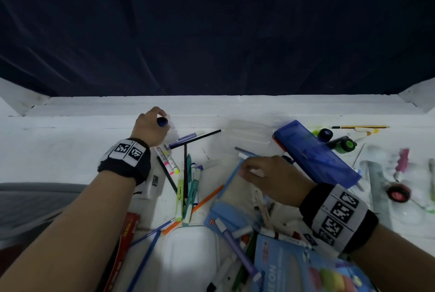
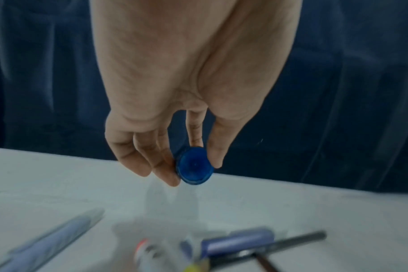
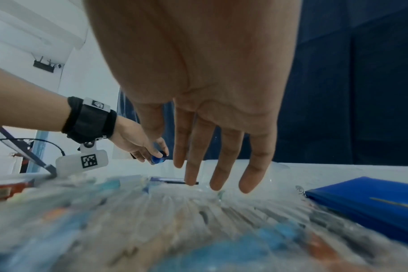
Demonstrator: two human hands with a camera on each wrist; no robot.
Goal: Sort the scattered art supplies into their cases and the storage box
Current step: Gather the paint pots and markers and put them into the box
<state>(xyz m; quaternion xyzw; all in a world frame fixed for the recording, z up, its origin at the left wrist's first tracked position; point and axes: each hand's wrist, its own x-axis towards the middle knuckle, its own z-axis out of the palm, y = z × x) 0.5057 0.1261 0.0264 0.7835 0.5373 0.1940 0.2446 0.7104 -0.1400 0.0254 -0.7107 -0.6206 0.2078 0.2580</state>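
- Nearest the person, a heap of pens and markers (image 1: 188,188) is lying across the white table (image 1: 70,150), mixed with a light blue pouch (image 1: 233,188) and a white case (image 1: 190,251).
- The right hand (image 1: 270,178) is hovering over that pouch with fingers (image 3: 221,165) straight and spread, holding nothing. The wrist view under it is blurring, so a hasty sweep looks liable to knock loose pens off the near edge.
- Just beyond, a blue case (image 1: 315,150) is lying flat beside a clear storage box (image 1: 247,134), which is sitting well to the right of the left hand.
- Farthest out, the left hand (image 1: 150,127) is pinching a small blue bottle cap (image 2: 195,165) between thumb and fingertips, above the table near its back edge.
- The grip is light and taking only the rim, so the cap may slip and roll away; whether a bottle hangs beneath is unclear.
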